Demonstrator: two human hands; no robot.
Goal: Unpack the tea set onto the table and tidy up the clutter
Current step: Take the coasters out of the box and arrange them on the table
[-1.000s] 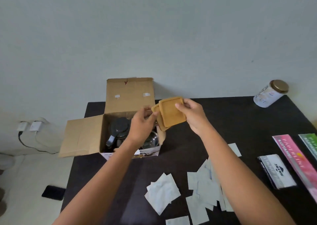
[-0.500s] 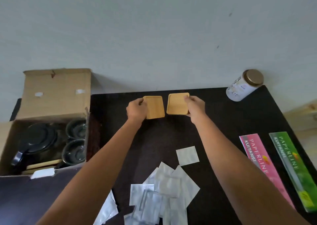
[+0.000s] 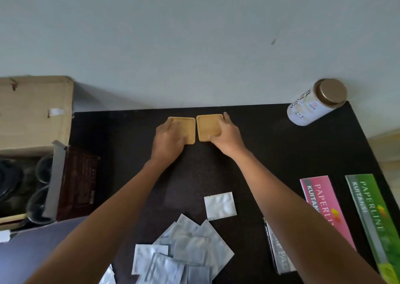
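Two square wooden coasters lie side by side on the black table [image 3: 270, 153] near its far edge. My left hand [image 3: 168, 140] rests flat on the left coaster [image 3: 190, 127], covering much of it. My right hand [image 3: 225, 135] presses on the right coaster [image 3: 207, 124], fingers around its right and near edges. At the left, the open cardboard box [image 3: 36, 110] holds dark cups [image 3: 41, 197] and a dark teapot lid [image 3: 8, 182], partly cut off by the frame.
A pile of silver foil sachets [image 3: 184, 251] lies near me, one sachet [image 3: 219, 205] apart. A white jar with a gold lid [image 3: 316, 101] lies tilted at the far right corner. Pink [image 3: 322, 203] and green [image 3: 372, 214] receipt books and a grey packet [image 3: 279, 253] sit on the right.
Both hands carried the two coasters from above the box to the table's far middle, separated them and set them down side by side. The view swung right.
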